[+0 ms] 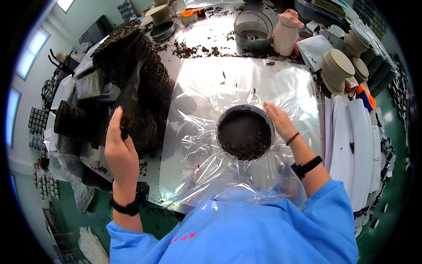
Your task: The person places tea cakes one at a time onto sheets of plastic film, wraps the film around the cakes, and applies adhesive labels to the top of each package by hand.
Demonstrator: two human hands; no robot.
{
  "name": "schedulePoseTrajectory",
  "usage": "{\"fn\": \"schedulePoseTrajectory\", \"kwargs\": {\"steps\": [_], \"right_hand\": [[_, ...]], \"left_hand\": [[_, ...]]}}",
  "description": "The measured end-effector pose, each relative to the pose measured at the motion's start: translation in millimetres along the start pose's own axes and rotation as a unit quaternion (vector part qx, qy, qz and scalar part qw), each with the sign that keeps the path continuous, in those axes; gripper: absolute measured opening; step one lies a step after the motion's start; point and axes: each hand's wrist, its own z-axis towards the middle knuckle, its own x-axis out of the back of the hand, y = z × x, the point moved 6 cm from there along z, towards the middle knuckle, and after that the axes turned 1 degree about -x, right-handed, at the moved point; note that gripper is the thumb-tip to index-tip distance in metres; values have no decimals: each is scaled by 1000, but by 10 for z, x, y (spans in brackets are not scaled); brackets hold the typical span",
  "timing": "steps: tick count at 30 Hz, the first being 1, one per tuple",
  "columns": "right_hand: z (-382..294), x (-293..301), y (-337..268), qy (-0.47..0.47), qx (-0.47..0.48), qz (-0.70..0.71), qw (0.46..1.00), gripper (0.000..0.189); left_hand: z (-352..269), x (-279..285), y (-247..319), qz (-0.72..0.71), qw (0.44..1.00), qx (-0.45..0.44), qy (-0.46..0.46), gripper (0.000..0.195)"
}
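A round metal ring mould point(218, 135) stands on a crinkled clear plastic sheet point(194, 158), with dark crumbly plant material point(245, 145) inside it. My right hand point(278, 119) is at the mould's upper right rim, its fingers close together; whether it touches the rim is hard to tell. My left hand point(121, 148) is raised at the left, beside a dark, blurred clump point(138, 122) in front of a tall stack of dark compressed material point(132, 56). The fingers partly hide what the left palm touches, so its hold cannot be told.
At the back stand a larger metal ring point(253, 41) and a pink bottle point(286, 34), with dark scraps point(197, 51) scattered nearby. Stacked round discs point(336, 71), orange-handled scissors point(366, 97) and white paper sheets point(343, 148) line the right side. A shallow round pan point(162, 31) lies back left.
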Motion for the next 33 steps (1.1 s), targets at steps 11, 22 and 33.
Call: {"fn": "schedulePoseTrajectory", "kwargs": {"steps": [11,22,33], "right_hand": [[171,-237,-534,68,63,-366,926,35],[107,-217,-485,107,160,-315,929,28],[-27,-391,-590,114,270,-403,867,14]], "left_hand": [[-1215,-1624,1118,-407,871,114,-249,121],[-273,-1757,1775,-196,960,-146,-140,40],[-582,-2229,1851,-156,935,-182,-261,89]]}}
